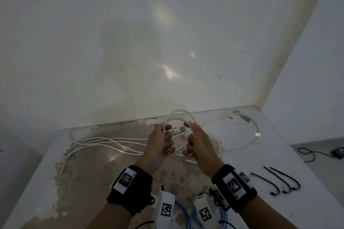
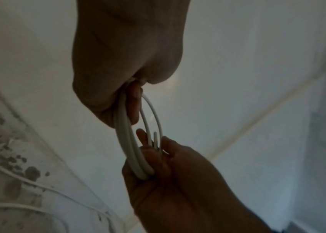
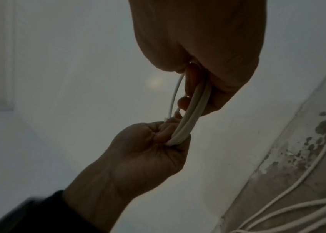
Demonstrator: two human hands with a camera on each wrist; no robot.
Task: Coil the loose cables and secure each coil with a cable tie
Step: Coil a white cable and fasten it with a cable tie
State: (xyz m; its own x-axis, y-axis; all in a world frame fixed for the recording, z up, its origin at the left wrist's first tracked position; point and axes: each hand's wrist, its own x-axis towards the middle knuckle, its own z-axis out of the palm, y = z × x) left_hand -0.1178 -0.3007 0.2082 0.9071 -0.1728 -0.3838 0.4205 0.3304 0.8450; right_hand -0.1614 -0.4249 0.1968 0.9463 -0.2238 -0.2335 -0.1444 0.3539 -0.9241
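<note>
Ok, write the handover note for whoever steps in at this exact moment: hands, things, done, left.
Left hand and right hand each grip one side of a small white cable coil held above the table.
Most of that cable lies loose across the table.
Three black cable ties lie unused at right.
Blue cable sits coiled near the wrists; whether it is tied is hidden.
Left: finish coiling, tie.

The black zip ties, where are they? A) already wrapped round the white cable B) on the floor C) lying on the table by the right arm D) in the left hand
C: the three black zip ties lie loose on the table to the right of the right hand, which grips the white cable together with the left hand.
</note>
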